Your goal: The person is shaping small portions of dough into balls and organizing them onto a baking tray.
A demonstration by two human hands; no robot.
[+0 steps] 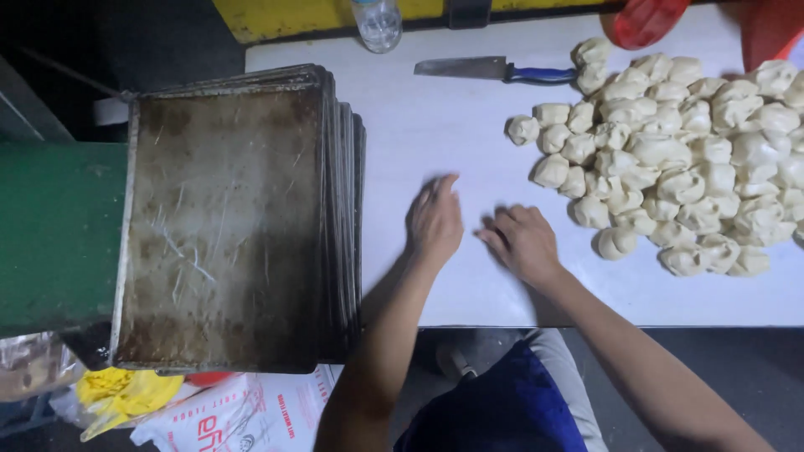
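A white sack (243, 418) lies on the floor at the bottom edge of the view, below the near corner of the tray stack (226, 226). It is soft and creased, with red print on its upper face and a small dark emblem beside the print.

A yellow bag (126, 398) lies just left of the sack, crumpled, partly under the stack's near edge.

A clear wrapper (29, 364) sits at the far left, below the green surface (59, 234); its contents cannot be made out.

A clear bottle (377, 23) stands at the top edge of the table (452, 125); a pale label band circles it.

No signs or screens are in view.
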